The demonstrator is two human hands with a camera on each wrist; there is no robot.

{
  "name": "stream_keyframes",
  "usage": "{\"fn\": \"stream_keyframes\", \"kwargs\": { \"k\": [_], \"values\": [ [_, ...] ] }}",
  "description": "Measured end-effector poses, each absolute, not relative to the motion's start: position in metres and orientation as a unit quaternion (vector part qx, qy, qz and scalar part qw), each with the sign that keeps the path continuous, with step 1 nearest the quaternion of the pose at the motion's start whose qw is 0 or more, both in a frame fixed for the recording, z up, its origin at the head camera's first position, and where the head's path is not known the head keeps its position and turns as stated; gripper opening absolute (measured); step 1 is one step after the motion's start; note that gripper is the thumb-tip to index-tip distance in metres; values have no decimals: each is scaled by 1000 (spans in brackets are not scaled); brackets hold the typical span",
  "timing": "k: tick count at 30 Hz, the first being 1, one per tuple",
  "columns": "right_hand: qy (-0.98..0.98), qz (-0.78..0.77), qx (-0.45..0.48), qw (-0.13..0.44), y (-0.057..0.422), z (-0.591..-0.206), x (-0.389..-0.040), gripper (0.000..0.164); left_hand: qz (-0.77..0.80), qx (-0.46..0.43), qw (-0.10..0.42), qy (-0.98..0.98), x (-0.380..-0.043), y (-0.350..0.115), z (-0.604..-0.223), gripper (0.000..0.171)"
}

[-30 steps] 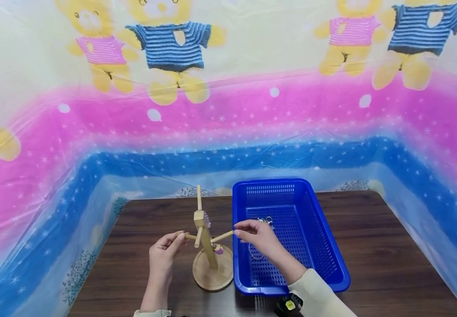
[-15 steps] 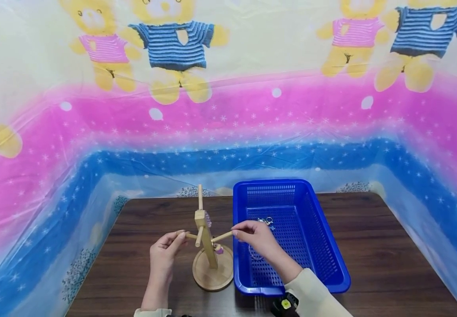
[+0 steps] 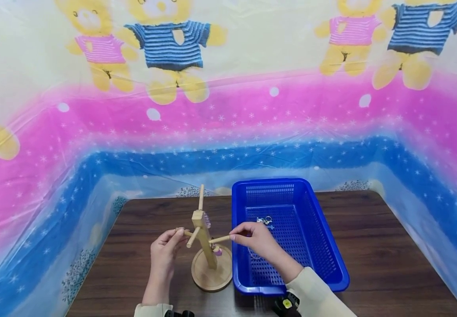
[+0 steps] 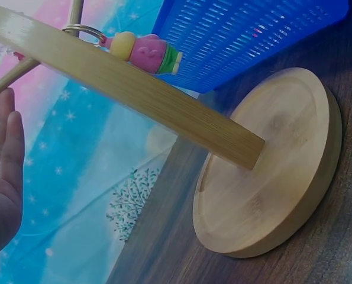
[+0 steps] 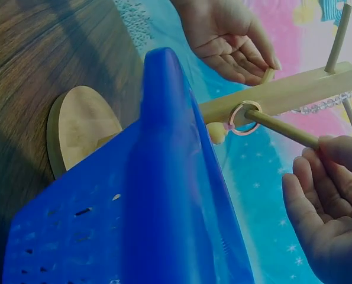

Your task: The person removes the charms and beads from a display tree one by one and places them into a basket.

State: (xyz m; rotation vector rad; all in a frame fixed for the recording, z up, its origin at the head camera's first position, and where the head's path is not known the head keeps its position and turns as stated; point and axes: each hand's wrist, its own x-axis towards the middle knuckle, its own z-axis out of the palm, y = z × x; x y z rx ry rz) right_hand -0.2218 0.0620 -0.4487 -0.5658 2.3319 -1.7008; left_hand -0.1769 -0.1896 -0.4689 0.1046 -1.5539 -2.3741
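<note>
A wooden peg stand (image 3: pixel 206 242) rises from a round base (image 3: pixel 211 277), several pegs sticking out of its post. My left hand (image 3: pixel 163 253) pinches the tip of the left peg (image 3: pixel 187 234) between thumb and fingers. On the opposite side, my right hand (image 3: pixel 263 244) pinches the end of the right peg (image 3: pixel 220 239). A keychain (image 4: pixel 149 52) with a small pink, yellow and green figure hangs by its metal ring on that right peg, close to the post. Behind the top of the post hangs a clear beaded bracelet (image 5: pixel 323 106).
Right of the stand, close beside its base, is a blue plastic basket (image 3: pixel 327 237). Inside it lie a keychain with a ring (image 3: pixel 267 221) and a beaded strand, partly behind my right hand. The dark wooden table (image 3: pixel 390 251) ends at a printed bear curtain (image 3: pixel 228 114).
The stand has turned slightly: its near peg swings left, the far one right, and the right peg's end comes nearer. My right hand shifts a little with it, still pinching.
</note>
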Motion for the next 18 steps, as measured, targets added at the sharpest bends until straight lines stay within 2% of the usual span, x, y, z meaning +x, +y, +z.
{"fn": "stream_keyframes", "kwargs": {
  "k": [11,18],
  "values": [
    [788,-543,-275,94,60,-449,-216,13,-805,85,125,-574,-189,-192,-461,38],
    [782,-540,-296,99,55,-448,-209,12,-796,89,107,-590,-199,-191,-459,37]
  ]
}}
